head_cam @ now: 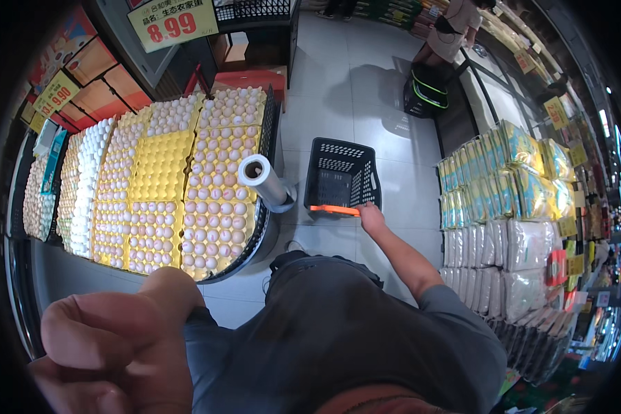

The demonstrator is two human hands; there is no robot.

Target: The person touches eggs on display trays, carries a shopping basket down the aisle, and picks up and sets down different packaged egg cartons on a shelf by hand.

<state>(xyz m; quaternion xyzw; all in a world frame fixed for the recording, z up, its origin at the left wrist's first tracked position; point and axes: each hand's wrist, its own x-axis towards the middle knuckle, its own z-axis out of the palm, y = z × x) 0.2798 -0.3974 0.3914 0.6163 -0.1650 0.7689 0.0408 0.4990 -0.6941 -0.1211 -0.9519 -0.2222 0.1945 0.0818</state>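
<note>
My right hand [372,218] grips one end of the orange handle [335,210] of a black plastic shopping basket [341,150]. Through its open top, no goods show in the basket. Raised close to the camera at lower left, my left hand [108,341] has its fingers curled in, with nothing visible in them. Beyond that hand stands a display of eggs [212,207] in yellow egg trays. One yellow egg tray [161,165] in the middle holds no eggs. A roll of clear plastic bags [265,181] stands upright at the display's right corner.
Stacked plastic-wrapped packs [528,207] line the right side. Farther up the tiled aisle [321,93], a person [451,33] stands near another black basket [425,92] with green trim. A price sign [173,23] hangs above the eggs. Another person's feet [336,14] show at the top.
</note>
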